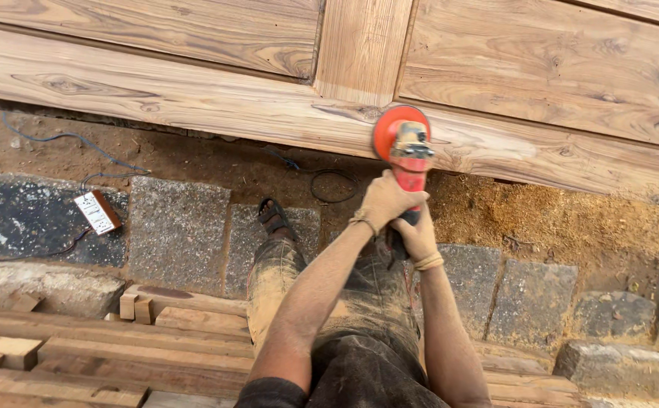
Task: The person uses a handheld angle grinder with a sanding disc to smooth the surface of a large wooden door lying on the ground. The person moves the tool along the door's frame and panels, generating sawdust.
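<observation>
From the head camera, both hands are clenched around a red power sander (pixel 406 162), held out in front of the body. The left hand (pixel 385 201) wraps the upper part of the handle. The right hand (pixel 419 236) grips lower down, nearer the body, just under the left and touching it. So the left hand is the one closer to the working end.

The sander's long axis runs from the hands away toward the far side, and its round orange disc (pixel 396 130) lies just beyond the left hand. The disc rests against the lower rail of a big wooden door (pixel 193 98) that stands along the far side of the scene, close to where an upright piece meets that rail.

Below the door, sawdust (pixel 571 219) is heaped on the ground to the right. A sandalled foot (pixel 273 219) sits on grey stone slabs (pixel 178 227). A white power strip (pixel 97 212) lies far left with a dark cord running off it. Cut wooden planks (pixel 103 347) are stacked near left.
</observation>
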